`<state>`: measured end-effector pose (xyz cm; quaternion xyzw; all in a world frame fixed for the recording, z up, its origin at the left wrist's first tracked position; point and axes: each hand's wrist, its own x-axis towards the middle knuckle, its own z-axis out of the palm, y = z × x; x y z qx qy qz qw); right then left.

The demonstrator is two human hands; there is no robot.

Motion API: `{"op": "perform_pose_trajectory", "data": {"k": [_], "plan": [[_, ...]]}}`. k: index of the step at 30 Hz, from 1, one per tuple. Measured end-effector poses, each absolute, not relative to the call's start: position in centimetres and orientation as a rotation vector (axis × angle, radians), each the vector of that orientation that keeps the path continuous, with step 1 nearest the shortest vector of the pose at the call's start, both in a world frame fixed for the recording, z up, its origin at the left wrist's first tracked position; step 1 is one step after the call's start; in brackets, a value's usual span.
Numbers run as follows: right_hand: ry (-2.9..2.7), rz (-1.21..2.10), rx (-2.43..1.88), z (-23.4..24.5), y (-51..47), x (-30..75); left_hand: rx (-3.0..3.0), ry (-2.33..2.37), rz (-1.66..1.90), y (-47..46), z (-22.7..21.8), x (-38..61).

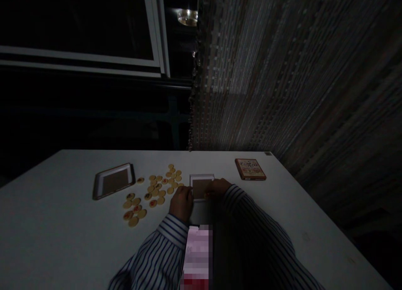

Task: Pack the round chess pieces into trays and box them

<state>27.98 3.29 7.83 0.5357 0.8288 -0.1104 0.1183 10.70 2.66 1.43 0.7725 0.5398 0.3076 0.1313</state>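
Observation:
Before me on the table stands a shallow open box (pixel 202 201) with white walls and a brown bottom. My left hand (pixel 182 204) is closed at the box's left wall and seems to grip it. My right hand (pixel 219 188) reaches over the right side of the box, its fingers closed on a round Chinese chess piece (pixel 206 196), only a bit of which shows. Left of my left hand, several round pale Chinese chess pieces (pixel 155 192) lie scattered, some face up with red or dark characters.
An open box lid (pixel 114 182) lies on the white table (pixel 56 227) at the left. At the back right lies a closed brown box (pixel 250 169) with printed characters. A bead curtain (pixel 232 93) hangs behind the table. The scene is dim.

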Motion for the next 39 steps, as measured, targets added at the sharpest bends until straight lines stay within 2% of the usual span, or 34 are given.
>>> {"op": "perform_pose_trajectory", "data": {"k": [39], "plan": [[2.379, -0.371, 1.629, 8.2, 3.1, 29.5, 2.211, 1.580, 0.824, 2.6, 1.7, 10.7]]}}
